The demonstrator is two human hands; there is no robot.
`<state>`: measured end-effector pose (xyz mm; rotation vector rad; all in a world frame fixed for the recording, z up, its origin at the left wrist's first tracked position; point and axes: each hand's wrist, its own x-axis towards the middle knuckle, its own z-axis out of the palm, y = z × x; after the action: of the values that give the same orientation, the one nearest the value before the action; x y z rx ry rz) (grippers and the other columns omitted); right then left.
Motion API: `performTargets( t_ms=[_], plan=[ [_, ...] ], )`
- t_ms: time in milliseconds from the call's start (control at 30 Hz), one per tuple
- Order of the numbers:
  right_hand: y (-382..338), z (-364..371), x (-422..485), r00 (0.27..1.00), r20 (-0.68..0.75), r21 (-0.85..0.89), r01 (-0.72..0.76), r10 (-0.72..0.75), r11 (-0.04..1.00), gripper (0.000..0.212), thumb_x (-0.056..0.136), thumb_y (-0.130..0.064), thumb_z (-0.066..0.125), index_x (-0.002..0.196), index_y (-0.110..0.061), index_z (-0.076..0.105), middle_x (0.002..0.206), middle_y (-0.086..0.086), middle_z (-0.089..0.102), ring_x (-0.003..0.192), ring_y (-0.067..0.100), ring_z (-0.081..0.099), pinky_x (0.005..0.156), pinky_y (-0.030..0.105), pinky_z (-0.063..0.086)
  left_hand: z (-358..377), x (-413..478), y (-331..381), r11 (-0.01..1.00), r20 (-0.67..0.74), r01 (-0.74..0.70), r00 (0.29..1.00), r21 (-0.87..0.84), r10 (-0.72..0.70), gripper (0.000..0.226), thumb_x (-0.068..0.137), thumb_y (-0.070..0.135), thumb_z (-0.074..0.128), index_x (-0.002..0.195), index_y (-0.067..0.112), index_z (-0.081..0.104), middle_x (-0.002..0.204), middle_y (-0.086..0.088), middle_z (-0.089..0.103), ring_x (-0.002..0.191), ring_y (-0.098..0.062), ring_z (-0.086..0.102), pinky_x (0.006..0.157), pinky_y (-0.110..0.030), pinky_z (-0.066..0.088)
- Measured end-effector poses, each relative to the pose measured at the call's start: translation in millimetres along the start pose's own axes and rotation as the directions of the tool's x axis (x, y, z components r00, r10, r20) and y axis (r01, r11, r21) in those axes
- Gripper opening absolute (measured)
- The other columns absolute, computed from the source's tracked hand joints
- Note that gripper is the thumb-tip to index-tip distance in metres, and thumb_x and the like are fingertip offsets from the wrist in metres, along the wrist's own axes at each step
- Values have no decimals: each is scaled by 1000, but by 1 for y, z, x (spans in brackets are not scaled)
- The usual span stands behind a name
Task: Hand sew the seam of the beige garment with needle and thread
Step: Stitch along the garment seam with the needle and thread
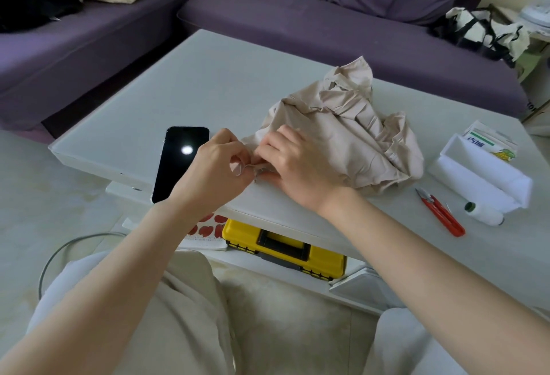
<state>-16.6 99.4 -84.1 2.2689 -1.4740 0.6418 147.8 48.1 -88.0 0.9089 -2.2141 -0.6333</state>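
Purple sofa (297, 17) behind, white tabletop (178, 83) ahead; the garment (342, 136) lies bunched right of centre. My left hand (217, 163) and right hand (297, 163) both pinch its near edge, fingers curled. I can't make out the needle, so I could prick a finger.

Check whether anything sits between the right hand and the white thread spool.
Yes. The red snips lie flat on the table between the right hand and the thread spool, close beside the spool. The near edge of the beige garment also bulges into that path by the wrist.
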Motion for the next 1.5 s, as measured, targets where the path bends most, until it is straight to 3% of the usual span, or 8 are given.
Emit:
performTargets(
  t_ms=[133, 233, 433, 700, 833, 1033, 1167, 1500],
  plan=[
    [0, 0, 7, 996, -47, 81, -76, 80, 994, 11, 68, -3, 69, 71, -12, 65, 73, 1, 60, 78, 16, 40, 68, 34, 40, -13, 3, 2, 993, 29, 58, 998, -103, -55, 18, 78, -4, 60, 77, 13, 68, 84, 2, 57, 76, -9, 59, 71, -7, 44],
    [-2, -10, 9, 997, -56, 110, -43, 50, 993, 14, 71, 5, 67, 72, -9, 65, 78, 3, 60, 79, 22, 49, 66, 41, 45, -20, 7, -3, 990, -101, 94, 989, -108, -105, 21, 78, -8, 56, 78, 13, 61, 79, 0, 61, 73, -16, 59, 67, -11, 44],
    [-7, -17, 14, 999, -28, 192, 50, -45, 980, 14, 84, -1, 58, 82, -9, 69, 81, 1, 64, 80, 14, 48, 73, 21, 36, -21, 7, -3, 996, -234, 74, 969, -47, -83, 19, 81, 6, 68, 82, 16, 52, 76, 19, 52, 77, -10, 53, 70, -10, 38],
    [-14, -16, 20, 952, 33, 307, -301, 306, 903, 20, 91, -30, 58, 89, -14, 69, 65, -5, 66, 55, 10, 54, 50, 30, 45, -22, 6, 7, 903, -118, 111, 978, -414, -175, 29, 82, 3, 69, 76, 24, 50, 75, 1, 61, 73, -17, 65, 66, -24, 52],
    [-14, -14, 21, 917, 22, 323, -383, 398, 865, 25, 92, -35, 55, 93, -14, 69, 76, -4, 73, 66, 18, 67, 54, 36, 52, -21, 5, 8, 863, -65, 115, 984, -492, -168, 26, 83, -1, 67, 82, 22, 55, 79, 2, 63, 77, -16, 65, 76, -33, 54],
    [-15, -12, 24, 897, 22, 303, -427, 442, 852, 24, 94, -33, 56, 89, -12, 67, 71, -1, 71, 60, 19, 64, 50, 31, 46, -17, 5, 6, 908, -148, 126, 969, -399, -199, 36, 80, -6, 64, 80, 29, 57, 80, 9, 65, 79, -13, 67, 78, -26, 54],
    [-15, -11, 25, 894, 99, 400, -437, 436, 806, 23, 95, -28, 51, 94, -10, 66, 76, 4, 71, 65, 23, 64, 58, 41, 51, -18, 4, 8, 946, -245, 111, 950, -305, -191, 38, 76, -9, 64, 70, 28, 53, 76, 9, 63, 77, -15, 66, 73, -17, 52],
    [-15, -16, 25, 874, 186, 521, -475, 448, 709, 12, 96, -10, 51, 101, -9, 63, 94, -1, 71, 88, 14, 67, 77, 36, 54, -13, 0, 11, 982, -98, 2, 995, -189, -21, 19, 74, 3, 73, 83, 19, 67, 89, 7, 65, 85, 1, 59, 78, -4, 41]
  ],
)
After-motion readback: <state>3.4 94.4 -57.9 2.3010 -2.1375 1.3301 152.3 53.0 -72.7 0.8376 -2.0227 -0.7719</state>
